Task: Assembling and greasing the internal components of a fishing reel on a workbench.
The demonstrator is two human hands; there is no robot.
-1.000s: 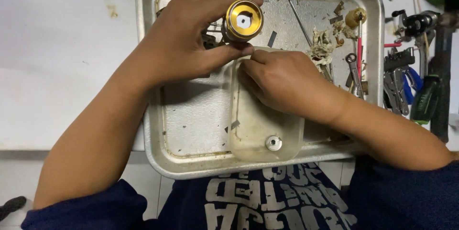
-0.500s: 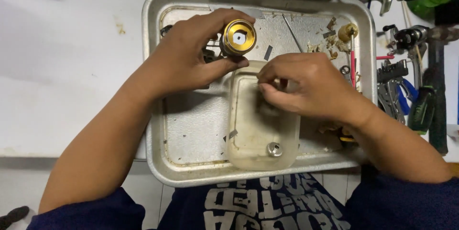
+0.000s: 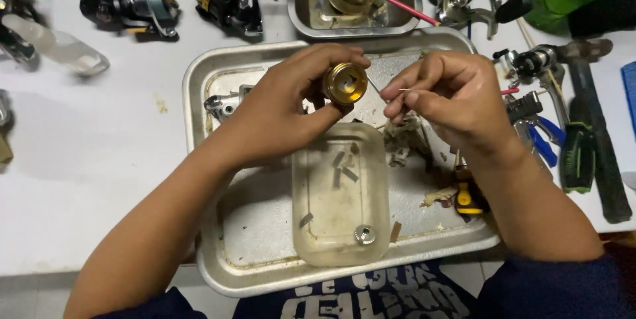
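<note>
In the head view, the left hand [image 3: 291, 110] grips a gold-coloured round metal spool [image 3: 345, 83] with its open face turned towards the right hand, seemingly so the bore can be reached. The right hand [image 3: 450, 97] pinches a thin wire-like pin [image 3: 383, 89] just beside the spool's rim. Both hover above the dented metal tray [image 3: 199, 87] on the white worktop [image 3: 79, 160], over a cloudy clear plastic tub [image 3: 341, 193] that holds small parts. Half a second earlier the right hand was lower, at the tub; it has since risen to the spool.
</note>
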